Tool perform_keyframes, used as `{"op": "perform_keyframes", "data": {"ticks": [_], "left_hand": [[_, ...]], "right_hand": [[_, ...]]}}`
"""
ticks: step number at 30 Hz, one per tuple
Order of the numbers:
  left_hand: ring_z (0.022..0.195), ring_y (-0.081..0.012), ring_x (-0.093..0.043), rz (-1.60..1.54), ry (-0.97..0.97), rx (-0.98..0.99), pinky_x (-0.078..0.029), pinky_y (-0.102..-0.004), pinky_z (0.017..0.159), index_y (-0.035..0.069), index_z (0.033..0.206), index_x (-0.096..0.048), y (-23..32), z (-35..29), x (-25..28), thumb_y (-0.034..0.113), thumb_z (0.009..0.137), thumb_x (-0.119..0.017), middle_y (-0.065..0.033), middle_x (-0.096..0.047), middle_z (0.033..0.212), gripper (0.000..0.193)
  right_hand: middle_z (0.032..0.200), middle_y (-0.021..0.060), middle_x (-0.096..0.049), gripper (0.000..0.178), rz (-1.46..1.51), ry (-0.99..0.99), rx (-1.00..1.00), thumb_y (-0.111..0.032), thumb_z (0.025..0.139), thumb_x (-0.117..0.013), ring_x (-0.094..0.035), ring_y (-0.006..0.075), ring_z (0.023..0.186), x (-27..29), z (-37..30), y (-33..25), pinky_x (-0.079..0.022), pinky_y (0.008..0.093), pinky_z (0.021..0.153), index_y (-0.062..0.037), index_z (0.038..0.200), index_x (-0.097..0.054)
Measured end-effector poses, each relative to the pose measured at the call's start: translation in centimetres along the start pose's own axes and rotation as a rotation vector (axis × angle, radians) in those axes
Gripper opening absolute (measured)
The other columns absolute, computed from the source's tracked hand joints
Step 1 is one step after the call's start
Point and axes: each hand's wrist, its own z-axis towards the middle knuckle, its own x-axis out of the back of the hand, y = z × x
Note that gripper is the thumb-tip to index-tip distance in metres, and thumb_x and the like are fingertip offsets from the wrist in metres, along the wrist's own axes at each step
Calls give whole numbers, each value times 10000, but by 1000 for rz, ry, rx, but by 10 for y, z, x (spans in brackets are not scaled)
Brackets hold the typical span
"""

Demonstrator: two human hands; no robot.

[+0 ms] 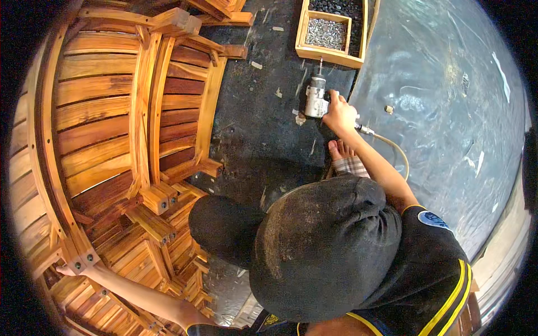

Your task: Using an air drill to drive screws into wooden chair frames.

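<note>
My right hand [339,117] is wrapped round the handle of a silver pistol-shaped air screwdriver [315,98]. Its bit points away from me and ends at the near wall of a wooden box [330,57]; contact cannot be told. A pale hose [392,143] runs from the tool's handle. Far to the left, my left hand [70,270] grips the end of a wooden beam on a slatted wooden furniture frame [98,106], its fingers partly hidden by the wood. Two bolt heads [84,261] show beside that hand. Inside the box, a smaller compartment holds many silver screws [326,33].
Dark fasteners [336,7] fill the rest of the box. More slatted wooden pieces [151,263] lie at the lower left. Dark, scuffed sheeting [269,112] covers the floor, with shiny grey sheeting [448,101] on the right. A bare foot [342,150] stands near my right hand.
</note>
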Motion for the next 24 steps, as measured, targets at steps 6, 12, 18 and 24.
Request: {"op": "perform_keyframes", "data": {"ticks": [6, 12, 18, 24], "left_hand": [[894, -197, -638, 4, -48, -15, -506, -317, 795, 2, 1154, -619, -2, -1, -6, 172, 916, -596, -120, -664, 993, 294], [892, -187, -637, 9, -102, -19, -503, -307, 796, 5, 1149, -623, -3, -8, -11, 172, 916, -598, -114, -666, 987, 287], [889, -177, -636, -14, -159, -37, -499, -297, 797, 9, 1144, -627, -2, -14, -27, 171, 917, -601, -108, -667, 982, 280], [887, -167, -635, 12, -200, -93, -496, -287, 798, 13, 1138, -631, 15, -24, -15, 170, 917, -603, -102, -668, 976, 273]], "right_hand": [[989, 188, -655, 550, -2, -14, -12, -140, 691, -670, -668, 377, 854, -1, 3, -2, -532, 480, 700, -93, 1212, -502], [963, 180, -655, 526, -35, -49, -11, -134, 683, -670, -672, 366, 843, -4, 3, -3, -529, 482, 686, -104, 1183, -509], [938, 168, -651, 480, -29, -1, 5, -135, 674, -674, -669, 364, 793, -8, 2, 6, -521, 478, 679, -96, 1118, -497], [945, 167, -641, 490, -4, -51, 6, -132, 669, -677, -666, 369, 811, -1, 4, -22, -512, 490, 702, -96, 1121, -491]]}}
